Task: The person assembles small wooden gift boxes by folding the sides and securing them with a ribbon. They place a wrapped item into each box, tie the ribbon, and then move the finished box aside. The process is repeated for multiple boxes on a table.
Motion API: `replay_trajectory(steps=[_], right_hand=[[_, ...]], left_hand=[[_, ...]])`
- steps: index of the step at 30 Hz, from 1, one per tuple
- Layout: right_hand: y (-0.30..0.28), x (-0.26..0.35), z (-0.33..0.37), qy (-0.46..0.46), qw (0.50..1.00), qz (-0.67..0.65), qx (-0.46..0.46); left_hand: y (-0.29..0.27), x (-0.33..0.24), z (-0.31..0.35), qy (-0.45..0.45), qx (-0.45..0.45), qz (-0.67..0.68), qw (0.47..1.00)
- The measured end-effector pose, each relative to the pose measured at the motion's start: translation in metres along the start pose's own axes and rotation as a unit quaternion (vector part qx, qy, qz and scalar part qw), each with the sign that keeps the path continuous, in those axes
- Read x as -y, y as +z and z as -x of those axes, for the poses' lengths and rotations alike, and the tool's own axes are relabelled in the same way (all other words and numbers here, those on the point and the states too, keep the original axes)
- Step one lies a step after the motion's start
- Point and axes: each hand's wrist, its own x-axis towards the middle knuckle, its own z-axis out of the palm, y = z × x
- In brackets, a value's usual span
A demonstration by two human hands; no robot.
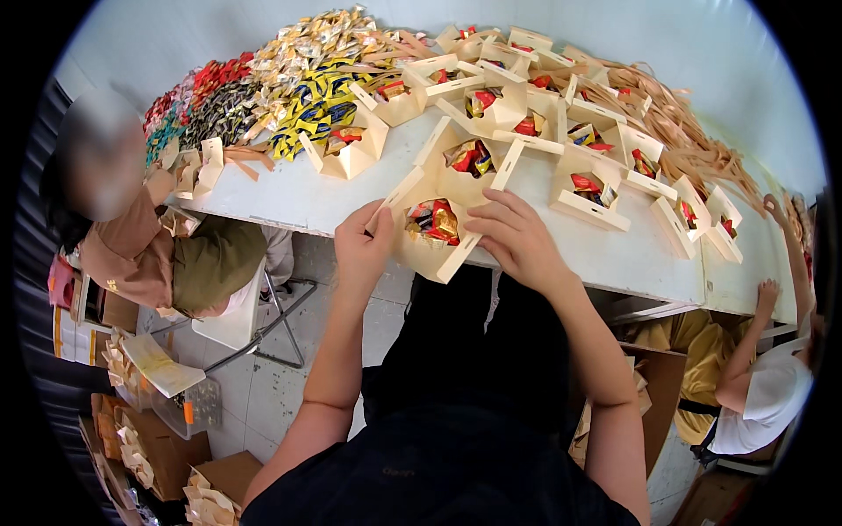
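Note:
An open cream cardboard box (419,251) sits at the near table edge in front of me, with red, gold and dark wrapped sweets (436,223) inside. My left hand (361,244) is closed on its left flap. The fingers of my right hand (519,235) curl over the right flap, with the thumb hidden. Just beyond it stands another open box (462,182) that holds similar wrapped sweets (469,159).
Several filled open boxes (586,191) crowd the table. Behind them lie brown ribbon strips (702,145); at the back left is a heap of wrapped sweets (303,57). One person (140,237) sits on the left, another (763,386) on the right. Cartons (162,447) stand on the floor.

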Motion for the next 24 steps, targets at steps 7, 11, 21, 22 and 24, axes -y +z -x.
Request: replay_trajectory(steps=[7, 11, 21, 22, 24], right_hand=[[0.013, -0.019, -0.030, -0.004, 0.999, 0.034, -0.015], [0.011, 0.006, -0.036, -0.063, 0.997, 0.038, -0.038], [-0.010, 0.042, 0.024, -0.021, 0.998, 0.052, -0.043], [-0.012, 0.043, 0.025, -0.013, 0.996, 0.057, -0.070], [-0.016, 0.041, 0.026, 0.005, 0.995, 0.073, -0.071]], left_hand=[[0.015, 0.022, -0.034, 0.046, -0.025, -0.005, 0.999], [0.007, 0.019, -0.030, -0.016, 0.000, 0.047, 0.999], [0.023, -0.024, 0.020, -0.008, 0.201, 0.119, 0.972], [0.026, -0.029, 0.020, 0.017, 0.223, 0.113, 0.968], [0.036, -0.033, 0.019, 0.065, 0.268, 0.124, 0.953]])
